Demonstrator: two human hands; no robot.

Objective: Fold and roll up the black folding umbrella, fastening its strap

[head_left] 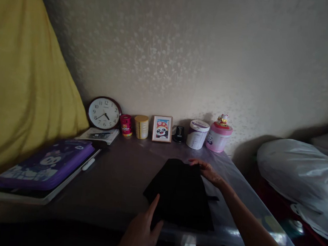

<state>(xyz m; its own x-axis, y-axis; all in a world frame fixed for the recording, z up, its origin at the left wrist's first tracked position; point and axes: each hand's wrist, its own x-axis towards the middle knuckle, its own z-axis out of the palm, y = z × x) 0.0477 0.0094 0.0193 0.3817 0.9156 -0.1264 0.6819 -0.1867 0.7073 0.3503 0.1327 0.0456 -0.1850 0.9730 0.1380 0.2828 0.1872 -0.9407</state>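
A black folded cloth piece, narrower at its far edge and wider at the near one, lies flat on the table; its exact kind cannot be made out. A short black strap sticks out from its right side. My right hand is at the far right corner, its fingers closed over that edge. At the near left edge is my left hand, index finger stretched forward against the cloth and thumb spread apart from it. The other left fingers are in shadow.
Along the wall stand a clock, a pink can, a yellow-lidded can, a framed panda picture, a white tub and a pink tub. A purple case lies left, near a yellow curtain.
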